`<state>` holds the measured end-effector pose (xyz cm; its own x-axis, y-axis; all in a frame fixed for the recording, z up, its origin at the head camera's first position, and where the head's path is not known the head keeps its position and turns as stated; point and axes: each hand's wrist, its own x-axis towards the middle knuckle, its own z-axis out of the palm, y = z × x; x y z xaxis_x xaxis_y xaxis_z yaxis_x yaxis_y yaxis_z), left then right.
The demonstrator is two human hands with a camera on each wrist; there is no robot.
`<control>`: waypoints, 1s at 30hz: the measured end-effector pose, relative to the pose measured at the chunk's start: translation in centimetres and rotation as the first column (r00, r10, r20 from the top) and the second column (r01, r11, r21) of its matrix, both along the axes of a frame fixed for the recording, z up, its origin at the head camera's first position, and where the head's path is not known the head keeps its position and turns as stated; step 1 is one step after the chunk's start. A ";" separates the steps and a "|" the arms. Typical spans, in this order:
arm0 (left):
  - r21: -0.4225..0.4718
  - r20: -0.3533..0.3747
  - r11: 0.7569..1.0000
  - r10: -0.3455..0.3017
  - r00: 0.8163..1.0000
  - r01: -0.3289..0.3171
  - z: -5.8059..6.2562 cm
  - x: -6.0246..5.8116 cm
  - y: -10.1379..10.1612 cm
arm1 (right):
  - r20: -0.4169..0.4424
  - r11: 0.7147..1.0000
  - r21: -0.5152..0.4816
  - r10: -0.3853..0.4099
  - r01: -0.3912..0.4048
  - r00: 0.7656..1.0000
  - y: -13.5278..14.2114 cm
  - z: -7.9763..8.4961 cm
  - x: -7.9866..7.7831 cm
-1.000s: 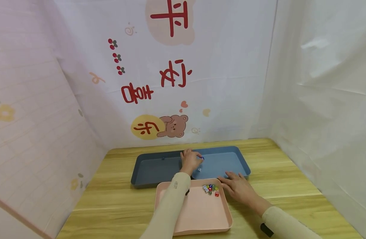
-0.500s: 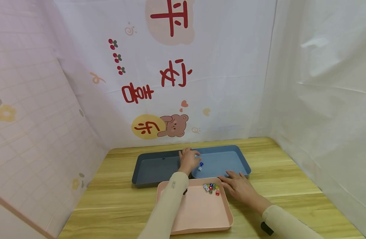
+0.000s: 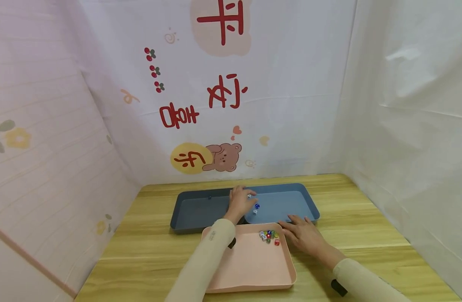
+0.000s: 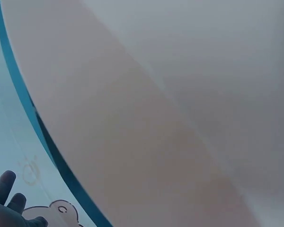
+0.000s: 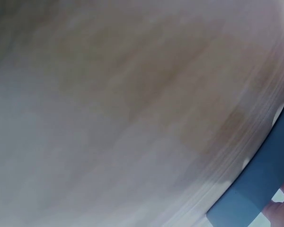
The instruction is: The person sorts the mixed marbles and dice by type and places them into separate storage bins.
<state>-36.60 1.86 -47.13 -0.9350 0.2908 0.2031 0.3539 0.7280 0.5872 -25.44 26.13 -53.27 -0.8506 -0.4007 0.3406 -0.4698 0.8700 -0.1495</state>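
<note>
My left hand [image 3: 240, 203] is over the seam between the dark grey tray [image 3: 201, 216] and the blue tray [image 3: 291, 203]. A white die [image 3: 249, 196] shows in the gap between its thumb and forefinger; whether they pinch it I cannot tell. Just below, a blue die [image 3: 257, 206] and another white die [image 3: 255, 212] lie in the blue tray. My right hand [image 3: 302, 237], fingers spread, rests by the blue tray's front edge, its fingertips at the corner of the pink tray [image 3: 253, 268]. In the left wrist view, a few fingers [image 4: 4, 187] show at the corner.
A heap of small dice [image 3: 268, 235] in white, red, blue, green and yellow lies in the pink tray's far right corner, with a red die [image 3: 277, 242] beside it. One small dark piece [image 3: 209, 197] sits in the grey tray. Sleeves fill most of both wrist views.
A second ago the blue die was at the left fingertips; it now lies lower in the blue tray, beside the white die. Another white die has come into sight at the left hand.
</note>
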 end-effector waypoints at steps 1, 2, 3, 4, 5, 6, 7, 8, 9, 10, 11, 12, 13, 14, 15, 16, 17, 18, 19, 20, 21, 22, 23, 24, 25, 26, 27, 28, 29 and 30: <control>0.006 0.007 1.000 -0.006 1.000 0.006 0.1 0.2 0.0 | 0.008 1.000 -0.002 -0.003 0.003 1.000 0.0 0.0 0.0; 0.013 0.014 1.000 -0.011 1.000 0.011 0.1 0.4 -0.1 | 0.013 1.000 -0.001 -0.006 0.006 1.000 0.0 0.0 0.0; 0.026 0.022 1.000 -0.019 1.000 0.018 0.2 0.6 -0.2 | 0.018 1.000 -0.001 -0.008 0.008 1.000 0.0 0.0 0.0; 0.038 0.029 0.999 -0.029 0.999 0.027 0.2 0.8 -0.3 | 0.022 1.000 -0.001 -0.009 0.009 1.000 -0.1 0.0 -0.1; 0.048 0.031 0.998 -0.040 0.999 0.038 0.3 0.9 -0.4 | 0.025 1.000 -0.003 -0.008 0.008 1.000 -0.1 0.1 -0.1; 0.061 0.034 0.997 -0.053 0.998 0.051 0.3 1.2 -0.5 | 0.026 1.000 -0.003 -0.007 0.007 1.000 -0.1 0.1 -0.1; 0.071 0.042 0.995 -0.069 0.997 0.066 0.4 1.4 -0.6 | 0.027 1.000 -0.005 -0.006 0.007 1.000 -0.2 0.2 -0.1; 0.078 0.044 0.993 -0.089 0.995 0.086 0.4 1.6 -0.7 | 0.026 1.000 -0.006 -0.005 0.005 1.000 -0.2 0.2 -0.1; 0.084 0.047 0.991 -0.109 0.993 0.105 0.5 1.9 -0.7 | 0.026 1.000 -0.007 -0.005 0.006 1.000 -0.2 0.2 -0.1; 0.090 0.045 0.988 -0.130 0.990 0.126 0.6 2.1 -0.8 | 0.024 1.000 -0.007 -0.007 0.008 1.000 -0.1 0.2 0.0; 0.085 0.039 0.986 -0.148 0.988 0.145 0.6 2.4 -0.7 | 0.022 1.000 -0.009 -0.010 0.010 1.000 -0.1 0.2 0.0; 0.084 0.039 0.983 -0.165 0.986 0.161 0.7 2.7 -0.7 | 0.022 1.000 -0.012 -0.012 0.013 1.000 0.0 0.2 0.0; 0.081 0.039 0.981 -0.179 0.983 0.175 0.7 3.0 -0.7 | 0.021 1.000 -0.011 -0.013 0.013 1.000 0.0 0.2 0.0; 0.076 0.040 0.980 -0.189 0.981 0.186 0.7 3.3 -0.8 | 0.021 1.000 -0.012 -0.012 0.012 1.000 0.0 0.2 0.0; 0.072 0.040 0.978 -0.199 0.979 0.195 0.7 3.6 -0.8 | 0.020 1.000 -0.008 -0.011 0.012 1.000 0.0 0.2 0.0; 0.066 0.036 0.976 -0.211 0.977 0.208 0.6 4.0 -0.8 | 0.018 1.000 -0.007 -0.009 0.010 1.000 0.0 0.2 0.0; 0.054 0.033 0.974 -0.222 0.974 0.220 0.4 4.3 -0.8 | 0.017 1.000 -0.007 -0.006 0.006 1.000 0.0 0.3 0.1; 0.049 0.033 0.971 -0.237 0.971 0.235 0.3 4.7 -0.8 | 0.016 1.000 -0.005 -0.002 0.002 1.000 0.0 0.3 0.1; 0.040 0.034 0.967 -0.252 0.967 0.250 0.2 5.0 -0.8 | 0.008 1.000 0.001 0.003 -0.003 1.000 0.0 0.3 0.1; 0.029 0.037 0.964 -0.265 0.964 0.264 0.0 5.4 -0.8 | 0.007 1.000 0.003 0.006 -0.006 1.000 0.0 0.3 0.1; 0.017 0.039 0.961 -0.276 0.960 0.276 -0.2 5.7 -0.8 | 0.000 1.000 0.007 0.010 -0.010 1.000 0.0 0.4 0.2; 0.012 0.048 0.957 -0.289 0.956 0.288 -0.3 6.1 -0.8 | -0.001 1.000 0.004 0.012 -0.012 1.000 0.0 0.4 0.2; 0.012 0.059 0.953 -0.301 0.952 0.301 -0.5 6.4 -0.7 | -0.001 1.000 0.004 0.013 -0.013 1.000 0.0 0.5 0.2; 0.012 0.072 0.950 -0.311 0.948 0.311 -0.6 6.7 -0.7 | -0.002 1.000 0.003 0.013 -0.013 1.000 0.0 0.6 0.3; 0.006 0.076 0.946 -0.325 0.943 0.325 -0.8 7.0 -0.6 | -0.003 1.000 0.006 0.012 -0.012 1.000 0.1 0.6 0.3; 0.001 0.083 0.941 -0.337 0.938 0.338 -1.0 7.3 -0.5 | 0.000 1.000 0.005 0.010 -0.010 1.000 0.1 0.7 0.3; -0.004 0.076 0.935 -0.354 0.932 0.355 -1.2 7.5 -0.5 | 0.001 1.000 0.002 0.010 -0.010 1.000 0.1 0.7 0.3; -0.010 0.070 0.927 -0.373 0.925 0.374 -1.4 7.7 -0.5 | 0.002 1.000 0.001 0.009 -0.009 1.000 0.1 0.7 0.3; -0.027 0.060 0.920 -0.388 0.920 0.390 -1.6 7.9 -0.5 | 0.001 1.000 0.001 0.009 -0.009 1.000 0.0 0.7 0.3; -0.050 0.050 0.914 -0.400 0.915 0.402 -1.8 8.0 -0.5 | -0.001 1.000 0.001 0.009 -0.009 1.000 0.0 0.7 0.4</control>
